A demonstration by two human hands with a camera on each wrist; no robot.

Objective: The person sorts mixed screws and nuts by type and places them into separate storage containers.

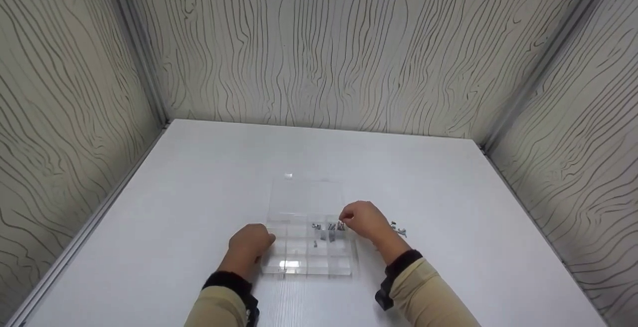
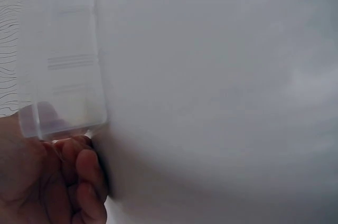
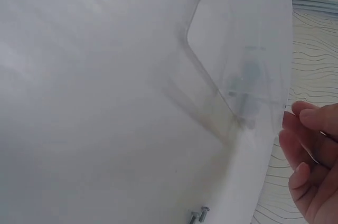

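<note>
A clear plastic compartment box lies on the table with its transparent lid folded back. My left hand grips the box's left side; in the left wrist view its fingers curl beside the box's end, and the thumb shows through the plastic. Small metal screws lie in several back-right compartments, and a single screw lies further forward. Over the back-right corner is my right hand, thumb and fingertips close together. The right wrist view shows no thing between its fingers.
A small pile of loose screws lies on the white table right of the box, beside my right wrist; two screws show in the right wrist view. Wood-patterned panels rise behind the table and at both sides.
</note>
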